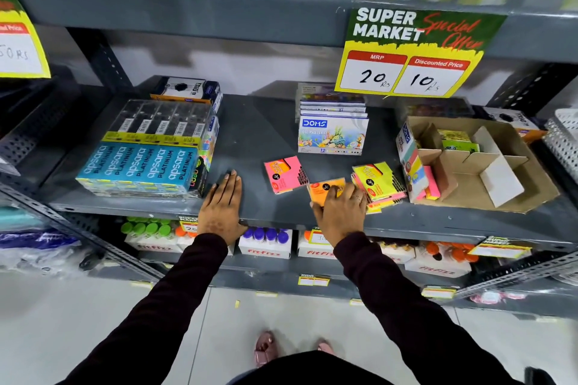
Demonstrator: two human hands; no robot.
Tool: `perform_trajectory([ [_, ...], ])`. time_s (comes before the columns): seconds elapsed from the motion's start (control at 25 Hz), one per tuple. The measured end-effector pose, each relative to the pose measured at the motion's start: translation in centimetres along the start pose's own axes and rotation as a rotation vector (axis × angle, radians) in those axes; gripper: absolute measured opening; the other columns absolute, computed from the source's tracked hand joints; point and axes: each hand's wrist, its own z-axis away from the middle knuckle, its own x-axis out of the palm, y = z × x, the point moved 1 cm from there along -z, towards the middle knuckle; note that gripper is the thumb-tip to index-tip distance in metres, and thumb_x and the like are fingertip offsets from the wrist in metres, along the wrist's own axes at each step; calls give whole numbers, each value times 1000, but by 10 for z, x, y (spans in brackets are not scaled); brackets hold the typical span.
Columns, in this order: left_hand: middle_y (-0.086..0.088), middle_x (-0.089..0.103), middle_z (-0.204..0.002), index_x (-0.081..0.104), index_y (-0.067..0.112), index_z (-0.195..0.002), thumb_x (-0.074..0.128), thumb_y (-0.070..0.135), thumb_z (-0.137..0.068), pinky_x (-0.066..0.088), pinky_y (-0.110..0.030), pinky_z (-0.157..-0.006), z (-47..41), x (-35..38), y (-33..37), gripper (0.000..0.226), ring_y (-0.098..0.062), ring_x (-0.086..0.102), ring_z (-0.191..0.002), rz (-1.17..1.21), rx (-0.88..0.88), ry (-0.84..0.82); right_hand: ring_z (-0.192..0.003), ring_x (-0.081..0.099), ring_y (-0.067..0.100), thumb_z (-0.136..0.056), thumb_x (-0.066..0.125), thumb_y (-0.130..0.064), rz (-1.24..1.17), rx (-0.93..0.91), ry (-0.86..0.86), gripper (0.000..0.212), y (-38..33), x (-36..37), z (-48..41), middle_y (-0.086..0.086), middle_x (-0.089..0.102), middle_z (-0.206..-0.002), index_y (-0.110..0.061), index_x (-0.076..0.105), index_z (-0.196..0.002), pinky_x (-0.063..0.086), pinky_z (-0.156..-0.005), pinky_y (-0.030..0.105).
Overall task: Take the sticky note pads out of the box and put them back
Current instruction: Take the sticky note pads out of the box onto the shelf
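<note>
Grey shelf [256, 122], right hand [342, 212] grip holding orange pad [325, 189] flat, left hand [223, 206] spread, box [488, 166] open.

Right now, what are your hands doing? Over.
Left hand flat on shelf, empty. Right hand on orange pad. Pink pad, yellow stack out of box. Nothing blocking.

Bright, even overhead light; wide-angle bending at edges; corners slightly soft.
</note>
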Motion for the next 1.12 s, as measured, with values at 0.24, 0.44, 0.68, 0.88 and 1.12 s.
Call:
perform_trajectory([
  [0.24,-13,14,-157,10,5,-145,73,50,-67,11,-41,-118,-1,3,-1,110,-25,12,-145,17,-2,12,-127,40,46,-91,49,-49,-87,179,102,65,52,-23,-18,29,43,-139,2,43,-132,33,-109,53],
  [0.44,-13,14,-157,11,5,-145,71,56,-67,10,-41,-118,-1,4,-1,111,-25,13,-145,17,-1,20,-134,36,45,-90,53,-49,-151,237,-30,79,80,-27,-37,28,39,-144,2,28,-144,28,-115,51],
  [0.68,-13,10,-158,6,5,-146,66,33,-75,9,-38,-118,0,1,2,97,-25,9,-146,-33,-24,12,-122,46,41,-87,52,-57,-111,103,144,77,52,-34,-36,28,52,-127,6,43,-130,30,-111,48],
  [0.88,-11,10,-158,6,6,-146,58,18,-86,12,-36,-118,1,-1,4,80,-22,13,-145,-34,-39,58,-119,47,31,-80,54,-65,-228,-383,21,77,-17,-10,-3,15,55,-125,-7,50,-130,36,-106,39],
  [1.12,-12,5,-158,1,6,-146,59,29,-79,12,-37,-120,2,0,3,92,-22,7,-146,-22,-32,14,-135,35,31,-85,53,-58,-160,-523,-11,73,-42,19,1,10,40,-146,-15,40,-142,30,-115,42],
])
